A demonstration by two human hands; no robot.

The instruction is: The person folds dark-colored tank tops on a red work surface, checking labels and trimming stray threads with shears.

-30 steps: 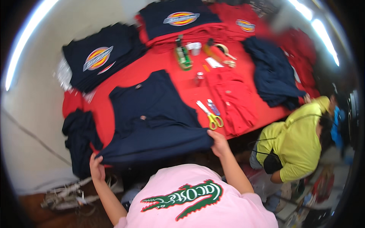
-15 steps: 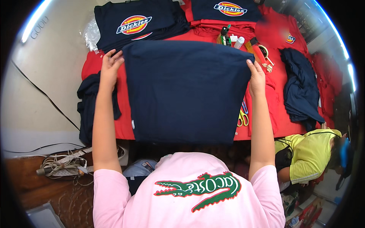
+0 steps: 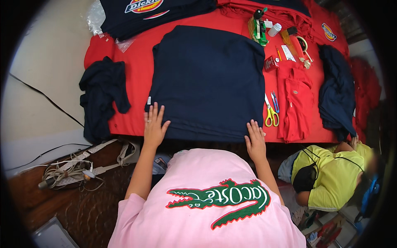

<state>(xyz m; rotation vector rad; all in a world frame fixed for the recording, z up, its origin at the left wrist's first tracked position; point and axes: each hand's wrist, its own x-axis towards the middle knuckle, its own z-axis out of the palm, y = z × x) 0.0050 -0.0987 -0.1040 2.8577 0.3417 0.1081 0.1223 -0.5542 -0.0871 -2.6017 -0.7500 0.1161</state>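
A navy shirt (image 3: 209, 82) lies spread nearly square on a red-covered table (image 3: 138, 78). Several fabric layers show along its near edge, and a small white tag sticks out on its left side. My left hand (image 3: 154, 126) rests flat on the near left corner, fingers spread. At the near right corner, the outstretched fingers of my right hand (image 3: 255, 140) touch the cloth's edge. Neither hand grips anything. Yellow-handled scissors (image 3: 271, 115) and a blue thread snipper (image 3: 275, 102) lie just right of the shirt.
Navy shirts (image 3: 173, 20) are stacked at the far left. A crumpled navy garment (image 3: 103, 95) lies left, another (image 3: 336, 91) right. Folded red cloth (image 3: 294, 99), a green tool (image 3: 258, 31), a white bottle (image 3: 274, 29) and tape (image 3: 303, 43) sit right. A person in yellow (image 3: 331, 173) is nearby.
The navy shirt, held up by its far corners before, now lies on the table. Both hands have let go and come back to its near edge, uncovering the tools at right.
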